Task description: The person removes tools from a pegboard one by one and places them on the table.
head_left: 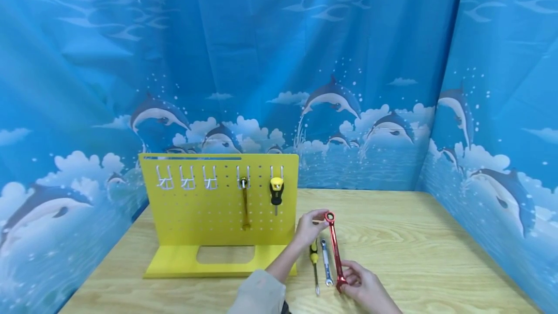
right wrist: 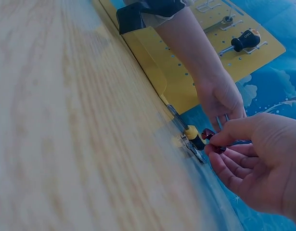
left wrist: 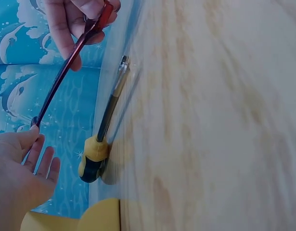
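Both hands hold a red combination wrench [head_left: 335, 248] above the table. My left hand [head_left: 308, 227] pinches its ring end between thumb and fingertips. The open-jaw end is gripped by my right hand [head_left: 361, 282], thumb and fingers at the tip. In the left wrist view the wrench [left wrist: 66, 65] slants between the two hands, off the tabletop. Just left of it on the table lie a silver wrench [head_left: 326, 263] and a screwdriver [head_left: 314, 258] with a yellow and black handle, side by side.
A yellow pegboard stand [head_left: 192, 217] stands left of the hands. On its hooks hang a dark wrench [head_left: 245, 207] and a stubby screwdriver [head_left: 276, 190]; three double hooks [head_left: 187, 178] at its left bear nothing. A blue dolphin-print curtain [head_left: 375, 86] backs the wooden table [head_left: 427, 246].
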{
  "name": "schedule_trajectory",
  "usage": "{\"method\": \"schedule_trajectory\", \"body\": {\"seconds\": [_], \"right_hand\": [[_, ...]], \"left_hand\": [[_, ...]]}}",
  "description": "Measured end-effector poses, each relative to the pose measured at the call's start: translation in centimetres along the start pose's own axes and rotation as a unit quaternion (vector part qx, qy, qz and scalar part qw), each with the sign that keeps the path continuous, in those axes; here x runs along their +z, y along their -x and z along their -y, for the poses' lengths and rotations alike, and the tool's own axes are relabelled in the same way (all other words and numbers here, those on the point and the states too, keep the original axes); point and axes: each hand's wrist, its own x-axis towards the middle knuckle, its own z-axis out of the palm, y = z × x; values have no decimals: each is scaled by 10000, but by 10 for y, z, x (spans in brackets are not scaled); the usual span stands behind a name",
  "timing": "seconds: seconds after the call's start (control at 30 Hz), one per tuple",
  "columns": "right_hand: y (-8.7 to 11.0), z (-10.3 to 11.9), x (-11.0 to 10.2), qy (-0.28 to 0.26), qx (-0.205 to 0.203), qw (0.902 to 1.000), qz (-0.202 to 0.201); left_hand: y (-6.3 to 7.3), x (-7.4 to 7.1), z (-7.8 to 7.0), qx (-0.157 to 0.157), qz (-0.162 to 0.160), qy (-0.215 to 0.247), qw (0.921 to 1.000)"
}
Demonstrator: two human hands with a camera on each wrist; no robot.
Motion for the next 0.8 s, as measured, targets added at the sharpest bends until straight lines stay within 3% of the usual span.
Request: {"method": "schedule_trajectory", "body": {"seconds": [0.17, 0.43, 0.8], "right_hand": [[0, 1, -1, 139, -54, 9999, -40], [2, -1, -2, 308, -176, 9994, -28], [2, -3, 2, 387, -272, 9989, -66]], "left_hand": [[-3, 2, 4, -107, 47, -171, 9998], [-6, 3, 9, 97, 153, -362, 9992], [-4, 8, 15, -188, 175, -552, 9981]]}}
